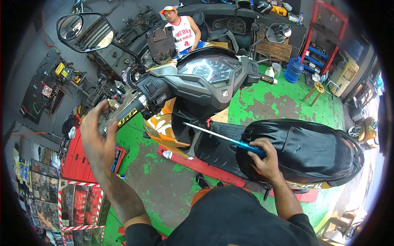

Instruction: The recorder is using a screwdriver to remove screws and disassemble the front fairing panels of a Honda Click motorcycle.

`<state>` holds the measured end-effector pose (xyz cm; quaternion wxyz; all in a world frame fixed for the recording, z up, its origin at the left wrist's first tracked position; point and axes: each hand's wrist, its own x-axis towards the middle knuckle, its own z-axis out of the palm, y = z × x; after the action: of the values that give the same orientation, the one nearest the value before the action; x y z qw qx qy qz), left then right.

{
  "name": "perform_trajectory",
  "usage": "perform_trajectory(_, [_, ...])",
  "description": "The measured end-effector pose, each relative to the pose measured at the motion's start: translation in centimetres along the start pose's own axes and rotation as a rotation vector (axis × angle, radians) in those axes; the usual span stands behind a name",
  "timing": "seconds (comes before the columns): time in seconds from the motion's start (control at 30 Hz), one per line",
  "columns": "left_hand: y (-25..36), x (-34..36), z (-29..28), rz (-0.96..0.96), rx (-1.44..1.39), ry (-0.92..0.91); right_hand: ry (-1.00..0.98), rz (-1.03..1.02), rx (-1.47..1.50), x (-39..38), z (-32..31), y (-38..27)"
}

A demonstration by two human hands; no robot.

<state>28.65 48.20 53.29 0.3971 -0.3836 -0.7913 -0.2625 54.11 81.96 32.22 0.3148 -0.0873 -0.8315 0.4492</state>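
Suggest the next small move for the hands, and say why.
Perhaps steady the left handlebar grip with the left hand: that hand is open beside it, while the right hand holds the blue-handled screwdriver with its shaft directed toward the dark front panel. I can't tell whether the tip touches it.

Glare streaks the dashboard (pixel 210 71) (edges curve blackly).

left hand (pixel 98 137) beside handlebar grip (pixel 128 116); screwdriver (pixel 245 146) in right hand (pixel 266 159), by seat (pixel 316 149); instrument panel (pixel 210 72) between mirrors (pixel 95 34).
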Motion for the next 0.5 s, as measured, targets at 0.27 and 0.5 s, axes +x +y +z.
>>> perform_trajectory(0.27, [4.3, -2.8, -0.3, -0.489, -0.091, -0.662, 0.144, 0.324, 0.359, -7.2, -4.4, 4.6])
perform_trajectory(0.5, [14.6, -13.0, -0.5, -0.617, -0.340, -0.684, 0.340, 0.412, 0.443, -5.2, -7.0, 6.1])
